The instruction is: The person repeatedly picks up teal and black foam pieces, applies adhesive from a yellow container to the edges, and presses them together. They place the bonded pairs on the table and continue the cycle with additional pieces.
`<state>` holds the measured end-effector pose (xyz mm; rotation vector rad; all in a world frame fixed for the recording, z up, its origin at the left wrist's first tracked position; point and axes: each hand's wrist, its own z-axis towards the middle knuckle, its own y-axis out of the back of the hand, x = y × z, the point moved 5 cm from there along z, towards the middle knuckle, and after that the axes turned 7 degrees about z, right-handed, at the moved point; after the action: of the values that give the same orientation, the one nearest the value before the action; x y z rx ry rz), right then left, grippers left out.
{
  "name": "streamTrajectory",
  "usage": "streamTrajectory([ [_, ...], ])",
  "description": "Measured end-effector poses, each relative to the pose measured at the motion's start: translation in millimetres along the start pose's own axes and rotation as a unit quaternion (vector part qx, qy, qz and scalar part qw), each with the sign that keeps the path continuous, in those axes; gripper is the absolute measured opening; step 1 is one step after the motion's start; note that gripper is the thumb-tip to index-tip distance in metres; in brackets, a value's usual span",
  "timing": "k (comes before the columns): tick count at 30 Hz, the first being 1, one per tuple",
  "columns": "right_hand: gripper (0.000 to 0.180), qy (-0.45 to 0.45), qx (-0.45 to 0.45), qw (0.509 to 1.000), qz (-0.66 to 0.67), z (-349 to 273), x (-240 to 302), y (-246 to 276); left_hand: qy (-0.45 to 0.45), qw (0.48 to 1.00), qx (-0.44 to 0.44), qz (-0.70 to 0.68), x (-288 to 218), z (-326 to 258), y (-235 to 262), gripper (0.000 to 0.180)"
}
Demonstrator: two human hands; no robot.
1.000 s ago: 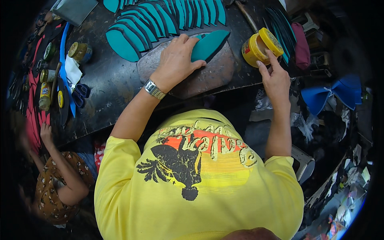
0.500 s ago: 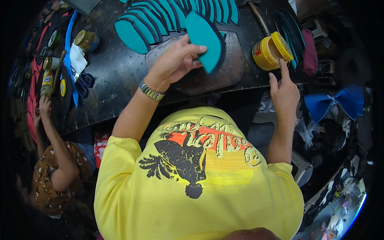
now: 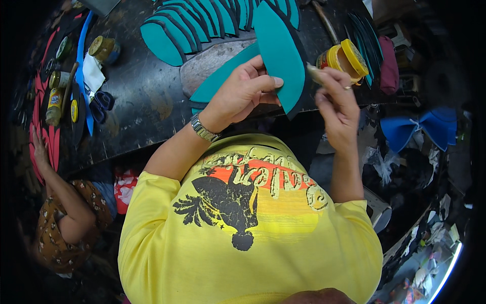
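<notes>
My left hand [image 3: 247, 90], a metal watch on its wrist, pinches a teal leaf-shaped piece [image 3: 281, 55] with a dark edge between thumb and fingers, holding it raised and tilted. Behind it, a second teal piece [image 3: 223, 76] lies over a grey stone slab [image 3: 202, 63], partly hidden by my hand. My right hand [image 3: 338, 99] is just right of the held piece, its index finger stretched toward the piece's dark edge. That fingertip looks coated in something yellowish, and the thumb stands apart from it. Beside this hand is an open yellow jar [image 3: 333, 57] of tan paste.
Overlapping teal pieces [image 3: 164, 43] line the table's far side. A hammer [image 3: 325, 23] lies at the back right, near dark-teal stacked pieces [image 3: 362, 38]. Jars [image 3: 104, 49], scissors [image 3: 103, 104] and a blue strip [image 3: 81, 76] are at left, where another person's hand [image 3: 39, 149] touches red pieces.
My right hand has moved from the jar's rim leftward to the held piece. My left hand shifted right and nearer with its piece, and a second teal piece now shows on the slab.
</notes>
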<state>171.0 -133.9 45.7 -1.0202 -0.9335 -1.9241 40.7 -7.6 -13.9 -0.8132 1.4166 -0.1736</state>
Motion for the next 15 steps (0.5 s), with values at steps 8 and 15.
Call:
streamTrajectory([
  [8,0.073,-0.014,0.05,0.997,0.064,-0.3,-47.7,-18.1,0.029,0.999,0.024,-0.036,-1.0,-3.6,-1.8,0.036],
  [15,0.066,-0.02,0.129,0.984,0.118,-21.5,-39.1,-26.2,0.031,0.997,-0.019,-0.068,1.8,1.2,4.7,0.032],
])
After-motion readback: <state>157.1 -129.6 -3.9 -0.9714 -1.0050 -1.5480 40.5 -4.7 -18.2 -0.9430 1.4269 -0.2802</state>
